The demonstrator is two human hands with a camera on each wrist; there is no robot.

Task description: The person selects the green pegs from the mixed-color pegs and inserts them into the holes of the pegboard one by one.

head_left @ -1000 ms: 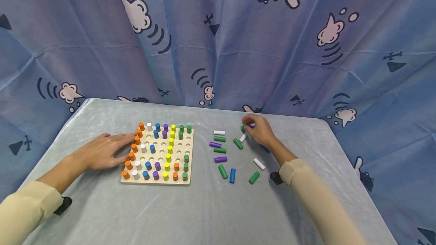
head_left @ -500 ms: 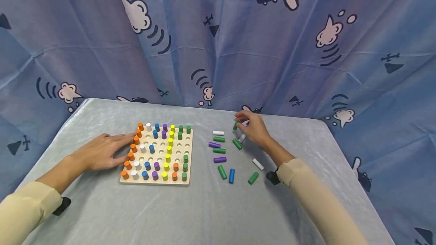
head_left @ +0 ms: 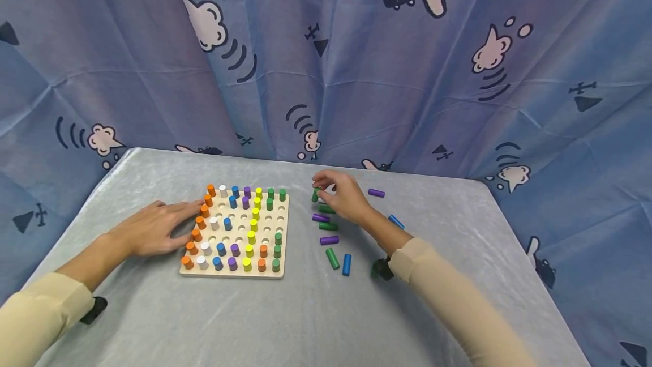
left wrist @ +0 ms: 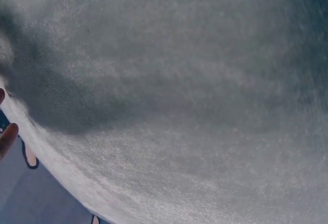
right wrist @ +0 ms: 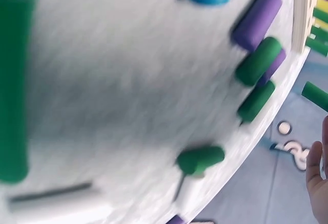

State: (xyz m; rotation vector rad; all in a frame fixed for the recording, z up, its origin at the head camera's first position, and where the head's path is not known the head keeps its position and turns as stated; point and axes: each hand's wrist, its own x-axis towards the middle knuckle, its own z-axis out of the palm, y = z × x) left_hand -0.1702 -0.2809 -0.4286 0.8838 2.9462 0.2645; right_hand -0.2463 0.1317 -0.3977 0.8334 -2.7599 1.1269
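My right hand [head_left: 343, 194] pinches a green peg [head_left: 315, 194] between thumb and fingers, raised above the table right of the pegboard. The same peg [right wrist: 315, 96] shows beside the fingers in the right wrist view. My left hand [head_left: 150, 228] lies at the left edge of the wooden pegboard [head_left: 234, 274], fingers stretched out against it. Pegs in orange, white, blue, purple, yellow and green stand in the board. Some holes in its middle and right columns hold none. In the left wrist view only fingertips [left wrist: 7, 138] appear.
Loose pegs lie right of the board: a green peg [head_left: 333, 258], a blue peg [head_left: 347, 264], a purple peg [head_left: 329, 240] and others. Farther right are another purple peg [head_left: 377, 192] and blue peg [head_left: 396, 221]. A patterned curtain [head_left: 326, 72] hangs behind the table [head_left: 204, 321].
My right hand has lifted the green peg from the far right of the loose pegs and carried it left toward the board. My left hand stays in place.
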